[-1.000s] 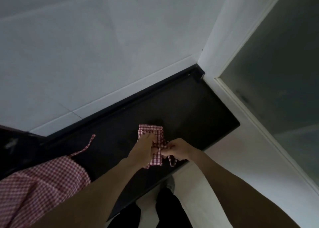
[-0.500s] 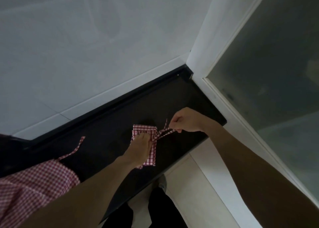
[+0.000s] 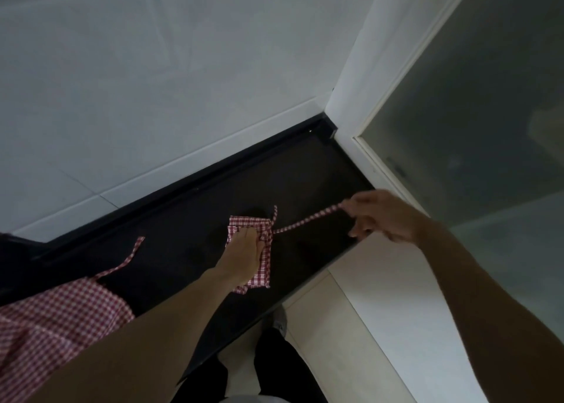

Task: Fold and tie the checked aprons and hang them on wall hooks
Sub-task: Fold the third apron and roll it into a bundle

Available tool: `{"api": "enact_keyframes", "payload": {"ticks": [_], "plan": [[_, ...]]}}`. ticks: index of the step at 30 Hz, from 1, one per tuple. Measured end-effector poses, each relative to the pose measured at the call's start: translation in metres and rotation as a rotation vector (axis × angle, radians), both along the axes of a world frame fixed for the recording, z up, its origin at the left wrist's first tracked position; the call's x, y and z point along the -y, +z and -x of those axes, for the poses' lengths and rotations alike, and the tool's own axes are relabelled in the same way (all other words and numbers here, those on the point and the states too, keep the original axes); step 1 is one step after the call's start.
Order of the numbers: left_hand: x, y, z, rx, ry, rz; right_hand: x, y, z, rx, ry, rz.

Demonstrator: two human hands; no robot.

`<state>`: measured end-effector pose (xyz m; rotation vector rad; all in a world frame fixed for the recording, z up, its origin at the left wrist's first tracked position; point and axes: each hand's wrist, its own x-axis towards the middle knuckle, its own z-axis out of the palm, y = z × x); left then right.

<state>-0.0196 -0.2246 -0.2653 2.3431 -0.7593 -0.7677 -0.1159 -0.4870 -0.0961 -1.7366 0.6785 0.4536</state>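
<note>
Red-and-white checked cloth sits under the left hand (image 3: 244, 254), which presses down on a folded apron (image 3: 262, 268) on the dark table (image 3: 183, 219). The palm and fingers lie on top of the bundle, with the fingertips near a knot (image 3: 266, 234) at its upper right edge; whether those fingers also pinch the fabric there cannot be told. The folded apron is a small, roughly rectangular packet near the middle of the table, its long side running toward the person. A short strap end (image 3: 275, 213) sticks up from the knot toward the wall.

The right hand (image 3: 378, 216) is held out to the right, above the table's near edge, and pinches the end of a long strap (image 3: 308, 219) between thumb and fingers, the other fingers loosely curled. The strap runs taut from the knot to that hand, lifted off the table surface.

Further left, a second checked apron (image 3: 55, 320) lies loose and unfolded at the table's left end, partly hidden by the left forearm. One of its straps (image 3: 131, 256) trails across the dark surface toward the middle, well apart from the folded packet.

Behind the table rises a pale tiled wall (image 3: 183, 82); a frosted glass panel (image 3: 473, 128) in a white frame stands at the right. Below the table edge are light floor tiles (image 3: 351, 326) and the person's dark trousers (image 3: 274, 363).
</note>
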Motion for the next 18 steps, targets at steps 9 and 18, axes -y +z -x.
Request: {"api": "enact_keyframes", "payload": {"ticks": [9,18], "plan": [[0.003,0.005,-0.001,-0.096,0.054,0.012,-0.025,-0.061,-0.009,0.065,-0.437,0.28],[-0.008,0.008,0.004,-0.196,0.097,0.094,-0.113,-0.15,-0.035,-0.089,-0.61,-0.053]]}}
